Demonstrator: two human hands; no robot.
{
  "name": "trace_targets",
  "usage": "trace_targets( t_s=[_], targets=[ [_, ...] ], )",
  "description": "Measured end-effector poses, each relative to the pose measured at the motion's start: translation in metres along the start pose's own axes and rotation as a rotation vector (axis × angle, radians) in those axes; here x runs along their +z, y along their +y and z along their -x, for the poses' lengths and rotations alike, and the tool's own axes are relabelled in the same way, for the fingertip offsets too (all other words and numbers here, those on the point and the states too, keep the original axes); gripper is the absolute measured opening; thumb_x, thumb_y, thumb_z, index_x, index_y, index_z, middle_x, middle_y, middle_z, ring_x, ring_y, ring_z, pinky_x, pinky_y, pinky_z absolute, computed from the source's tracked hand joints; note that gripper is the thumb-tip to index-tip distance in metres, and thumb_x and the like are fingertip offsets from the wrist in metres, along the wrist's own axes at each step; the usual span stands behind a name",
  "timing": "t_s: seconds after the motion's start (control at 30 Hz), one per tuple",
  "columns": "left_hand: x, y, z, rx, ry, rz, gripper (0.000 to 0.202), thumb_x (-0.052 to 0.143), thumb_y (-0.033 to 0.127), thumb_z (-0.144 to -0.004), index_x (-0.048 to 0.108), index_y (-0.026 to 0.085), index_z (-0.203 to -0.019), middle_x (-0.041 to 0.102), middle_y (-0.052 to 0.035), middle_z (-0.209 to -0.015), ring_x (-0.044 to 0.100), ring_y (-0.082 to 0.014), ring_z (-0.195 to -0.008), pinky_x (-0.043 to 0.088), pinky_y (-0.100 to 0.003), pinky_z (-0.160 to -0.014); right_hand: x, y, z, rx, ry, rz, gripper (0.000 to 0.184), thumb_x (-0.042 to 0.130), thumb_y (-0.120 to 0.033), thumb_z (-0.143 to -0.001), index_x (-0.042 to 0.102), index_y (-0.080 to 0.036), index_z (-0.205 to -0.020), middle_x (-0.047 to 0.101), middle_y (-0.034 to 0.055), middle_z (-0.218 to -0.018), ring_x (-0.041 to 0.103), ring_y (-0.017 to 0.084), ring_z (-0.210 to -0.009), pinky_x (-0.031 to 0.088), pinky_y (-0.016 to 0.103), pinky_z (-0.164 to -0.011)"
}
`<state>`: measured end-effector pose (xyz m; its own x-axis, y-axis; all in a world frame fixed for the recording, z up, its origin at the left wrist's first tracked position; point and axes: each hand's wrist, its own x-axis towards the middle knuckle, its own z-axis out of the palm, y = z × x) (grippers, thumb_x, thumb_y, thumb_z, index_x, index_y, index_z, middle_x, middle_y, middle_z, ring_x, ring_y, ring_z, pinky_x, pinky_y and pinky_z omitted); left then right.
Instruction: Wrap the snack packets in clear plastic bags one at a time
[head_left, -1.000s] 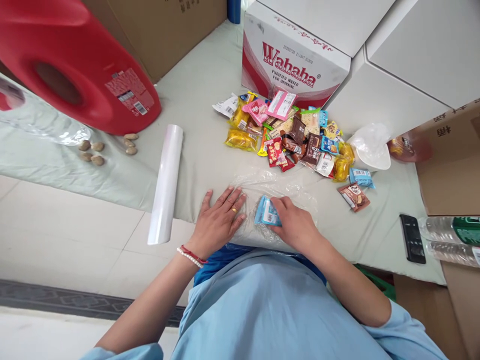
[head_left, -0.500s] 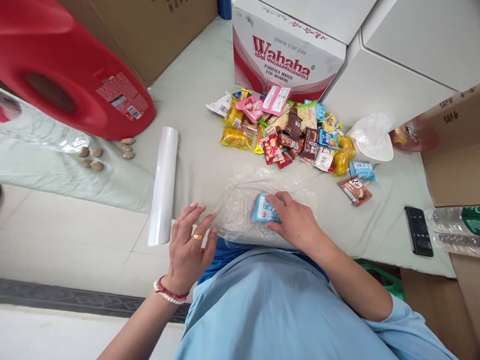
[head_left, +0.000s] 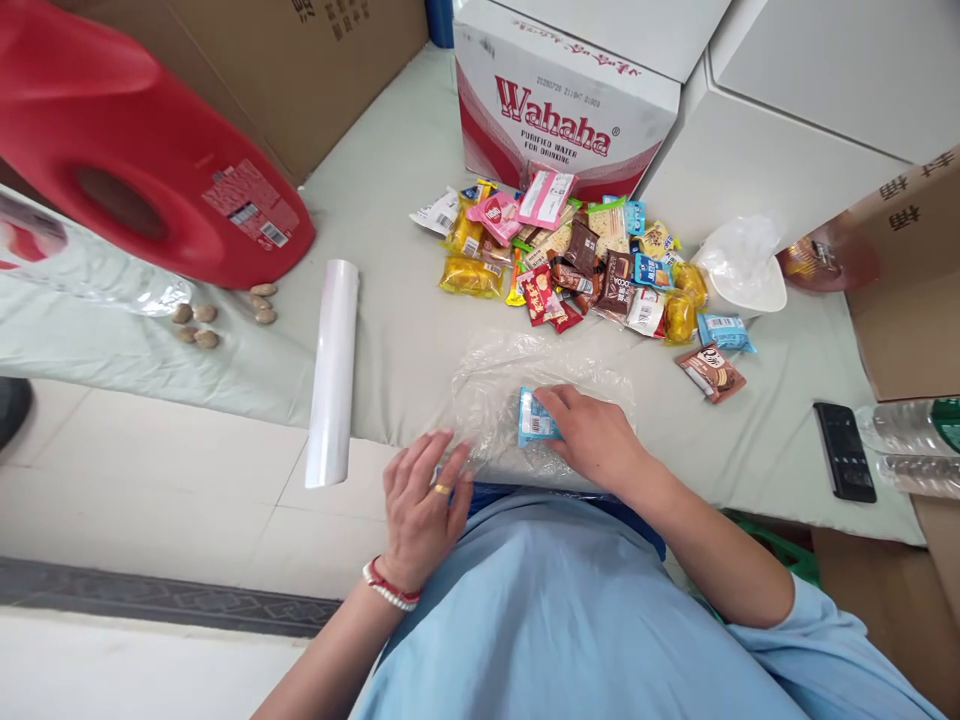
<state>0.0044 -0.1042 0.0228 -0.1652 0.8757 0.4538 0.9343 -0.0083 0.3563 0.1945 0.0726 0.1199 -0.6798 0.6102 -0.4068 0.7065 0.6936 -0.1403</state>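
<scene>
A clear plastic bag (head_left: 495,385) lies crumpled on the pale cloth at the near table edge. My right hand (head_left: 592,435) is inside or on it, fingers closed on a small blue snack packet (head_left: 534,420). My left hand (head_left: 424,505) is at the bag's near left corner, fingers curled at its edge; I cannot tell if it grips the plastic. A pile of wrapped snacks (head_left: 577,265) lies beyond the bag.
A white roll (head_left: 334,370) overhangs the table edge at left. A red jug (head_left: 150,160), several nuts (head_left: 225,315), a Wahaha box (head_left: 562,100), a white bowl with plastic (head_left: 742,275), a black phone (head_left: 844,450) and water bottles (head_left: 911,450) surround the area.
My left hand lifted off the bag, swung left, then came back to the bag's near left corner. My right hand stayed on the blue packet.
</scene>
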Motion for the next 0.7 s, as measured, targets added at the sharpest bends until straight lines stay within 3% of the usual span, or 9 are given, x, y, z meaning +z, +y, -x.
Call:
trace_targets(
  t_s=[0.1,0.17,0.23,0.3,0.4,0.47,0.53,0.6,0.7],
  targets=[
    [0.014,-0.002,-0.016,0.011,-0.136,-0.021,0.048,0.056,0.024,-0.101,0.052,0.025,-0.149,0.059,-0.0149,-0.153,0.05,-0.0327,-0.147,0.031,-0.057,-0.124,0.003,0.002,-0.001,-0.003,0.009,0.03,0.063,0.069,-0.03,-0.095,0.045,-0.024,-0.153,0.059,0.014,-0.149,0.071,0.03,-0.114,0.057,0.035,-0.081],
    [0.019,-0.007,-0.02,0.008,-0.159,-0.022,0.049,0.056,0.027,-0.102,0.051,0.023,-0.15,0.055,-0.0166,-0.157,0.047,-0.034,-0.149,0.029,-0.058,-0.125,0.006,0.002,0.0,-0.015,0.025,0.039,0.066,0.072,-0.032,-0.094,0.045,-0.023,-0.154,0.054,0.0153,-0.155,0.071,0.031,-0.113,0.058,0.037,-0.081],
    [0.016,-0.013,-0.017,-0.01,-0.101,0.002,0.047,0.06,0.027,-0.1,0.054,0.021,-0.146,0.053,-0.0187,-0.156,0.044,-0.0356,-0.151,0.033,-0.058,-0.123,0.007,0.002,0.003,-0.035,0.046,0.036,0.072,0.076,-0.035,-0.092,0.043,-0.023,-0.155,0.045,0.0161,-0.162,0.071,0.032,-0.114,0.059,0.039,-0.082],
    [0.008,-0.018,-0.007,-0.065,0.016,0.047,0.037,0.065,0.027,-0.097,0.061,0.02,-0.133,0.062,-0.0185,-0.142,0.052,-0.0348,-0.143,0.042,-0.054,-0.117,0.007,0.007,0.012,-0.063,0.1,0.003,0.076,0.077,-0.038,-0.091,0.042,-0.023,-0.156,0.039,0.0164,-0.167,0.07,0.033,-0.117,0.06,0.041,-0.082],
    [-0.007,-0.021,0.015,-0.288,0.081,0.154,0.013,0.065,0.033,-0.096,0.063,0.021,-0.102,0.068,-0.0092,-0.103,0.068,-0.0244,-0.1,0.055,-0.04,-0.091,0.01,0.024,0.037,-0.088,0.319,-0.137,0.054,0.07,-0.039,-0.097,0.053,-0.023,-0.145,0.053,0.0151,-0.154,0.07,0.029,-0.114,0.059,0.038,-0.079],
    [-0.013,-0.02,0.03,-0.541,-0.016,0.269,0.022,0.064,0.043,-0.096,0.058,0.022,-0.092,0.064,-0.0039,-0.09,0.063,-0.0181,-0.076,0.054,-0.034,-0.072,0.019,0.043,0.06,-0.106,0.49,-0.248,0.023,0.06,-0.03,-0.103,0.063,-0.023,-0.124,0.069,0.011,-0.124,0.071,0.023,-0.1,0.057,0.034,-0.076],
    [-0.013,-0.015,0.04,-0.786,-0.172,0.443,0.035,0.067,0.055,-0.091,0.059,0.021,-0.1,0.064,-0.0024,-0.089,0.061,-0.0167,-0.07,0.052,-0.032,-0.065,0.036,0.063,0.084,-0.155,0.578,-0.304,0.012,0.054,-0.02,-0.103,0.066,-0.022,-0.107,0.07,0.0072,-0.099,0.068,0.02,-0.088,0.055,0.032,-0.073],
    [-0.008,-0.009,0.042,-0.951,-0.295,0.63,0.055,0.073,0.062,-0.083,0.059,0.02,-0.116,0.067,-0.0044,-0.099,0.063,-0.017,-0.072,0.053,-0.032,-0.065,0.059,0.081,0.107,-0.212,0.564,-0.265,0.012,0.058,-0.019,-0.101,0.066,-0.021,-0.109,0.071,0.009,-0.101,0.066,0.022,-0.09,0.056,0.035,-0.076],
    [0.001,-0.001,0.034,-1.072,-0.301,0.826,0.074,0.081,0.062,-0.074,0.055,0.021,-0.13,0.065,-0.0102,-0.127,0.064,-0.0138,-0.074,0.053,-0.03,-0.065,0.098,0.096,0.129,-0.242,0.497,-0.118,0.038,0.067,-0.024,-0.097,0.062,-0.021,-0.135,0.066,0.0164,-0.135,0.062,0.031,-0.118,0.057,0.049,-0.096]
  ],
)
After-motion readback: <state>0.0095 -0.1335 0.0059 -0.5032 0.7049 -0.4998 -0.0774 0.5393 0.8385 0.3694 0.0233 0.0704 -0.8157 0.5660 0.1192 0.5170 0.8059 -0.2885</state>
